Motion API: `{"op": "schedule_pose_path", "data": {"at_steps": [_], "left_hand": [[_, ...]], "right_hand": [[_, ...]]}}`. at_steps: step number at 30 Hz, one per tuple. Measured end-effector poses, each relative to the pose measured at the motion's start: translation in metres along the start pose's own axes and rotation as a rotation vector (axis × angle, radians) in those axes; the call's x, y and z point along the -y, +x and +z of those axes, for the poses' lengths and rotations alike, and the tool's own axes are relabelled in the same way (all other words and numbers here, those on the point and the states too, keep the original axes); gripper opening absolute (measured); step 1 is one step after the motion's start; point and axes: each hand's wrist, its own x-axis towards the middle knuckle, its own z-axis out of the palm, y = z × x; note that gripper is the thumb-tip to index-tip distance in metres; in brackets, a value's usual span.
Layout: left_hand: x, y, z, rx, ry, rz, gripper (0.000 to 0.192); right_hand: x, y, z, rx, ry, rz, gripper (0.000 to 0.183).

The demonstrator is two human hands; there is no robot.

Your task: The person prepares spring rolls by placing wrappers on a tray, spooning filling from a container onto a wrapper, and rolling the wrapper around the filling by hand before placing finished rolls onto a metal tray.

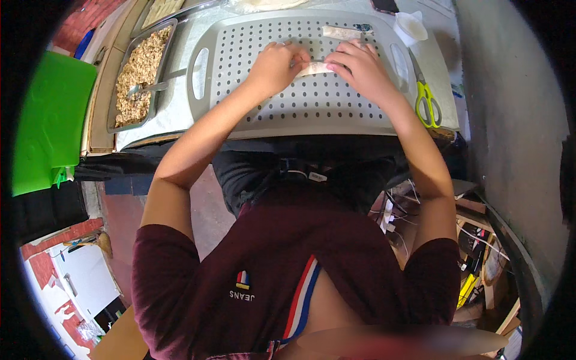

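A slim rolled wrapper (316,68) with filling showing faintly through it lies crosswise on a grey tray (270,125) with dark dots. My left hand (280,63) holds its left end between thumb and fingers. At the right end, the thumb and fingers of my right hand (357,65) press on the wrapper. Just beyond my right hand rests a second rolled wrapper (341,32), beside a dark printed patch on the tray. The undersides of both rolls are hidden.
Left of the tray stands a metal pan of chopped filling (141,72) with a spoon (146,87) in it. Scissors (427,103) with green handles lie right, below a white cup (410,28). Pale wrappers (270,4), a phone (384,5) and a pan of rolls (162,11) sit at the far side.
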Motion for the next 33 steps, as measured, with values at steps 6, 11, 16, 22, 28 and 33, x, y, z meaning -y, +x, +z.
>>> {"op": "schedule_pose_path", "data": {"at_steps": [6,11,16,22,28,33], "left_hand": [[-0.007,0.001,-0.004,0.070,-0.166,-0.045,0.016],[0.007,0.002,-0.003,0.085,-0.207,-0.001,0.022],[0.027,0.018,-0.004,0.199,-0.308,-0.033,0.026],[0.005,0.012,-0.035,0.333,-0.911,-0.180,0.036],[-0.018,-0.003,-0.044,0.146,-1.046,-0.166,0.031],[-0.022,-0.010,-0.042,0.139,-1.278,-0.235,0.030]], "right_hand": [[-0.004,0.002,0.004,0.031,-0.032,0.009,0.016],[-0.010,0.006,-0.001,0.075,0.047,-0.023,0.021],[-0.019,0.015,0.007,0.067,0.317,0.077,0.022],[0.002,0.012,-0.024,0.299,0.918,0.622,0.028],[0.027,0.002,-0.034,0.197,1.463,0.728,0.030],[0.062,0.002,-0.039,-0.009,1.216,0.534,0.030]]}}
